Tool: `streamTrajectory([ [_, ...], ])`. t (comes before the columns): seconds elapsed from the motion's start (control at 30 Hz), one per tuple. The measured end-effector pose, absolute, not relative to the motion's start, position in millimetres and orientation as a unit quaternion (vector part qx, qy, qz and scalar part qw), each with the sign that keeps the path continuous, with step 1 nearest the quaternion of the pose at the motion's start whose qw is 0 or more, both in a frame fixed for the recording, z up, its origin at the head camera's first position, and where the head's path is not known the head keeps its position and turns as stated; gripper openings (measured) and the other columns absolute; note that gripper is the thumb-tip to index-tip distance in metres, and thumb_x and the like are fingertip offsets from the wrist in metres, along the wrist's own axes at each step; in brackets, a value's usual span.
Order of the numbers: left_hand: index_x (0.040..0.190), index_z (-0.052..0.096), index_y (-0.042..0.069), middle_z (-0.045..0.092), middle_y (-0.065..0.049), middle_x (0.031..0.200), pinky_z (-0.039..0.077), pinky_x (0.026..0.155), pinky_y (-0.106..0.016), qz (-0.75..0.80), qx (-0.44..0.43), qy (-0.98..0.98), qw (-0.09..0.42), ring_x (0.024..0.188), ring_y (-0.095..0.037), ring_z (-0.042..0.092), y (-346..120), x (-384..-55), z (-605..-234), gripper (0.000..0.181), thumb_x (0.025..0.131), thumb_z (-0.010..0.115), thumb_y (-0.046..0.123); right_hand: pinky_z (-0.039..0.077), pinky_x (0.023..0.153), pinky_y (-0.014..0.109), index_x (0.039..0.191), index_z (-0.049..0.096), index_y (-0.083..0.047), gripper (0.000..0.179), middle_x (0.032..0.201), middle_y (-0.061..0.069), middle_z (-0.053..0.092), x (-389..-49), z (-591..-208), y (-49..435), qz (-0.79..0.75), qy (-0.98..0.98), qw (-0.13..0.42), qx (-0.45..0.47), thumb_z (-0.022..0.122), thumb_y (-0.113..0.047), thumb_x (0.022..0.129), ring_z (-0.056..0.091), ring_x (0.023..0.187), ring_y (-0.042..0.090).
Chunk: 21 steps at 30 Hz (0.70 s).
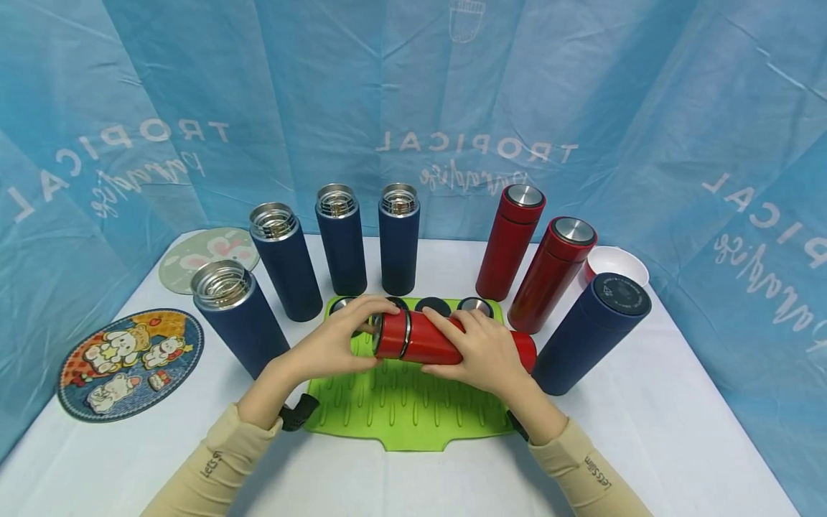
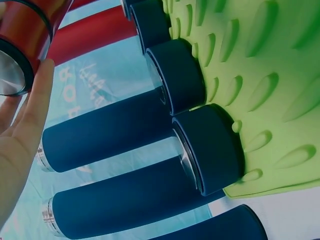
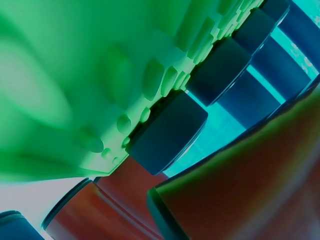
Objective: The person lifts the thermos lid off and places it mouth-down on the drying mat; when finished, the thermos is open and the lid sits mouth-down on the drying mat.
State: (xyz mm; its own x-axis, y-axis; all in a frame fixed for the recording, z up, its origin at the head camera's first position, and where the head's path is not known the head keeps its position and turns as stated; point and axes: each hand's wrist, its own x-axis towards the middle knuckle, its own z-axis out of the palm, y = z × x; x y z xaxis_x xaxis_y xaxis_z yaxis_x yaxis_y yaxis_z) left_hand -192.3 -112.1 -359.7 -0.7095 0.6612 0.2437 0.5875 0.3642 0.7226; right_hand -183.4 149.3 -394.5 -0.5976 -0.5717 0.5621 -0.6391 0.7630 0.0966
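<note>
A red thermos bottle [image 1: 423, 340] lies on its side in the air over the green mat [image 1: 413, 413], its silver-topped lid end pointing left. My left hand [image 1: 332, 348] holds the lid end between thumb and fingers. Around the bottle's body, my right hand [image 1: 481, 352] grips with the thumb toward the middle. In the left wrist view, left fingers [image 2: 37, 107] lie along the lid, next to its silver top [image 2: 11, 72]. In the right wrist view the red body [image 3: 255, 185] fills the lower right, and the right fingers are hidden there.
Several dark blue lids [image 2: 210, 150] stand in a row along the mat's far edge. Several lidless blue bottles [image 1: 399, 244] stand behind and left. Two lidded red bottles [image 1: 549, 280], a blue bottle [image 1: 581, 345] and a white bowl [image 1: 623, 266] stand right. Two placemats [image 1: 129, 366] lie left.
</note>
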Motion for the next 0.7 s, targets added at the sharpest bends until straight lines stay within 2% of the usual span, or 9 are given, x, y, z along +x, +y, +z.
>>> streamTrajectory([
  [0.2, 0.133, 0.041, 0.014, 0.050, -0.006, 0.121, 0.051, 0.080, -0.032, 0.417, 0.346, 0.839, 0.052, 0.101, -0.019, 0.057, -114, -191, -359, 0.068, 0.075, 0.076, 0.015, 0.053, 0.062, 0.036, 0.135, 0.046, -0.025, 0.084, 0.093, 0.008, 0.063, -184, -394, 149, 0.061, -0.887, 0.302, 0.343, 0.072, -0.061, 0.064, 0.060, 0.079, 0.024],
  [0.33, 0.134, 0.041, 0.010, 0.056, -0.006, 0.111, 0.052, 0.077, -0.032, 0.416, 0.314, 0.851, 0.059, 0.092, -0.016, 0.059, -114, -190, -357, 0.065, 0.079, 0.072, 0.025, 0.053, 0.062, 0.036, 0.135, 0.046, -0.025, 0.084, 0.093, 0.008, 0.063, -184, -394, 148, 0.062, -0.885, 0.307, 0.345, 0.071, -0.062, 0.064, 0.061, 0.079, 0.024],
  [0.53, 0.129, 0.045, 0.007, 0.059, -0.007, 0.098, 0.052, 0.075, -0.033, 0.410, 0.249, 0.876, 0.040, 0.086, -0.017, 0.059, -117, -187, -354, 0.053, 0.085, 0.066, 0.028, 0.052, 0.061, 0.036, 0.134, 0.047, -0.025, 0.082, 0.095, 0.008, 0.062, -184, -392, 149, 0.072, -0.893, 0.300, 0.326, 0.072, -0.060, 0.064, 0.060, 0.079, 0.023],
  [0.7, 0.131, 0.045, 0.009, 0.059, -0.009, 0.103, 0.052, 0.074, -0.033, 0.403, 0.224, 0.887, 0.014, 0.087, -0.019, 0.059, -128, -185, -354, 0.055, 0.084, 0.067, 0.028, 0.052, 0.058, 0.036, 0.135, 0.047, -0.026, 0.081, 0.097, 0.008, 0.062, -183, -387, 150, 0.119, -0.908, 0.293, 0.276, 0.073, -0.056, 0.064, 0.058, 0.082, 0.022],
])
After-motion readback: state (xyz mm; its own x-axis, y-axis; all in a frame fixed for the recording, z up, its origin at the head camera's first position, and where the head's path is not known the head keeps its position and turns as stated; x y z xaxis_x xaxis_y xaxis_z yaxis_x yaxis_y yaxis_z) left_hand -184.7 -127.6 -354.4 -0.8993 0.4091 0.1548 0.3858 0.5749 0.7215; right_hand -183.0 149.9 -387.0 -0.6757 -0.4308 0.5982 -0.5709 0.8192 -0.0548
